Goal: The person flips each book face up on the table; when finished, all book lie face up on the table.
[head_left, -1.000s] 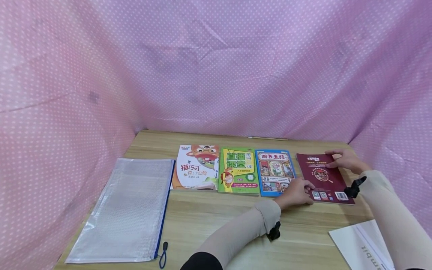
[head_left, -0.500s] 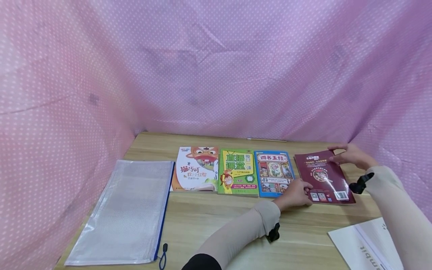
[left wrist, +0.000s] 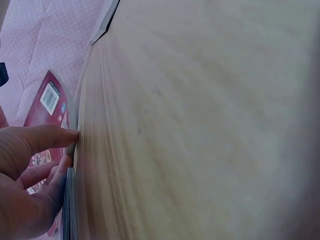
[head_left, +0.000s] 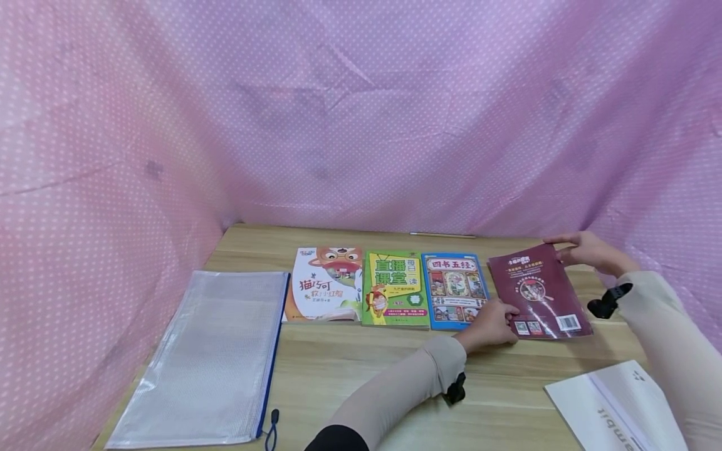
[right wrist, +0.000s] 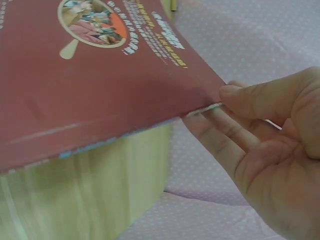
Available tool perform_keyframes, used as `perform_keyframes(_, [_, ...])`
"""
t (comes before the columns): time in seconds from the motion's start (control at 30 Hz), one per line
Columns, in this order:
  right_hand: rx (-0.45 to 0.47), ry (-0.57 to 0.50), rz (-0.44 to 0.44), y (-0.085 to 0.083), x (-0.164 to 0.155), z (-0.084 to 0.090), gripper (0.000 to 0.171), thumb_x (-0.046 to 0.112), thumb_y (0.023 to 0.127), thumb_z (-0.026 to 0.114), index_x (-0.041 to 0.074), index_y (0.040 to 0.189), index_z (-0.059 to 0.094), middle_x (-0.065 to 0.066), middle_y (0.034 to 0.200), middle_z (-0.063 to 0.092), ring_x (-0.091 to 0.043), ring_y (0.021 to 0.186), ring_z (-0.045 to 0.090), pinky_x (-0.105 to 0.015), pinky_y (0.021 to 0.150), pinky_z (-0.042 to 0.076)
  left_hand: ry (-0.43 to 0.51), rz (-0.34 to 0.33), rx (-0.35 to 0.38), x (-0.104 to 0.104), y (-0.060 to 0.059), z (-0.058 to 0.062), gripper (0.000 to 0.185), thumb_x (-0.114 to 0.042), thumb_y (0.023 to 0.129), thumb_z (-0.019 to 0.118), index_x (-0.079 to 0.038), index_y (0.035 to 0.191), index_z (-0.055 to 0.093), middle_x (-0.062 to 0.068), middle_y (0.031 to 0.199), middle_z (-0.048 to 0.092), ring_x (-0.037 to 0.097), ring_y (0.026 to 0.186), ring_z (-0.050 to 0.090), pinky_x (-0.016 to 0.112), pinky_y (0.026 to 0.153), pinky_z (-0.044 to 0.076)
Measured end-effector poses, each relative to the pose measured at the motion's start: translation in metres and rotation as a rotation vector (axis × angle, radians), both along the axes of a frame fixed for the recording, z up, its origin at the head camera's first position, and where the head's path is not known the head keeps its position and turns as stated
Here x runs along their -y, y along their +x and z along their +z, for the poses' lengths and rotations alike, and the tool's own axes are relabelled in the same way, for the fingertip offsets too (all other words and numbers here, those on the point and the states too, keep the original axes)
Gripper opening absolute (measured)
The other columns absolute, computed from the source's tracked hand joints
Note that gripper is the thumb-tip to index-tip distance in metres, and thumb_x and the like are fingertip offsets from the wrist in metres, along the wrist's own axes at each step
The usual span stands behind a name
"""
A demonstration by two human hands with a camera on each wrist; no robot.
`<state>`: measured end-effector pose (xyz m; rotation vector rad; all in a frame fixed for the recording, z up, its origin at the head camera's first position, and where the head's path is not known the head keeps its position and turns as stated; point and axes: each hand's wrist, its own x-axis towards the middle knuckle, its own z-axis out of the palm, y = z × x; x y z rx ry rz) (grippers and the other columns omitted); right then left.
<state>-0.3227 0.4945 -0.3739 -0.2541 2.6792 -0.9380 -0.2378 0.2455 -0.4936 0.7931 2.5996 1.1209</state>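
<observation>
A maroon book (head_left: 533, 291), showing its barcode side, lies tilted at the right of the row, with its upper right corner raised off the table. My right hand (head_left: 595, 254) pinches that corner. In the right wrist view the thumb is on the cover and the other fingers (right wrist: 220, 135) are under the edge. My left hand (head_left: 491, 324) holds the lower left corner, its thumb and fingers at the edges there. A blue comic-style book (head_left: 458, 285) lies just left of it, partly behind the left hand. The book's underside is mostly hidden.
A green book (head_left: 395, 288) and a white book with a cartoon animal (head_left: 325, 285) continue the row leftward. A mesh zipper pouch (head_left: 203, 357) lies at the left, a white booklet (head_left: 615, 401) at the near right, and a pencil (head_left: 442, 235) at the back edge.
My right hand has lifted the maroon book's upper right corner, and the cover now bends upward. The left hand stays at the lower left corner.
</observation>
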Motion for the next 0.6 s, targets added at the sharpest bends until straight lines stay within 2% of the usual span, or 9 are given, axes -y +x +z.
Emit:
perform_keyframes(0.17, [0.002,-0.002,0.014,0.003,0.004,0.011,0.061,0.001,0.094,0.062,-0.014,0.148,0.038,-0.037,0.133,0.059,-0.011,0.093,0.073,-0.023,0.083,0.056,0.014,-0.012,0.002,0.001,0.0,-0.001,0.056,-0.009,0.074,0.087,-0.015,0.128,0.072,-0.009,0.099,0.06,-0.002,0.082,0.044,0.008,0.068,0.038])
perform_keyframes(0.33, [-0.008,0.016,0.038,0.001,0.005,0.016,0.062,0.006,0.095,0.067,-0.009,0.149,0.041,-0.032,0.137,0.058,-0.004,0.096,0.07,-0.022,0.085,0.052,0.03,-0.018,0.017,0.002,0.0,-0.002,0.058,-0.006,0.073,0.086,-0.015,0.129,0.071,-0.01,0.093,0.056,-0.002,0.079,0.042,0.009,0.065,0.038])
perform_keyframes(0.43, [-0.012,0.029,0.049,0.0,0.006,0.02,0.064,0.012,0.094,0.07,-0.007,0.149,0.043,-0.028,0.136,0.061,-0.002,0.097,0.069,-0.029,0.09,0.052,0.035,-0.02,0.023,0.003,0.001,-0.001,0.058,-0.005,0.074,0.085,-0.015,0.13,0.071,-0.01,0.09,0.055,-0.002,0.077,0.042,0.009,0.064,0.038])
perform_keyframes(0.5, [-0.005,0.025,0.061,0.0,0.008,0.024,0.065,0.014,0.095,0.071,-0.007,0.149,0.043,-0.028,0.136,0.061,-0.004,0.1,0.07,-0.042,0.097,0.053,0.039,-0.02,0.026,0.003,0.001,0.0,0.059,-0.004,0.074,0.085,-0.016,0.13,0.07,-0.01,0.09,0.055,-0.002,0.077,0.042,0.009,0.064,0.038])
perform_keyframes(0.6, [0.004,0.027,0.079,0.0,0.014,0.031,0.066,0.015,0.095,0.07,-0.007,0.15,0.041,-0.031,0.14,0.056,-0.017,0.108,0.071,-0.061,0.102,0.048,0.052,-0.016,0.038,0.003,0.002,0.001,0.059,-0.003,0.074,0.085,-0.016,0.13,0.07,-0.009,0.091,0.055,-0.002,0.077,0.043,0.009,0.064,0.039])
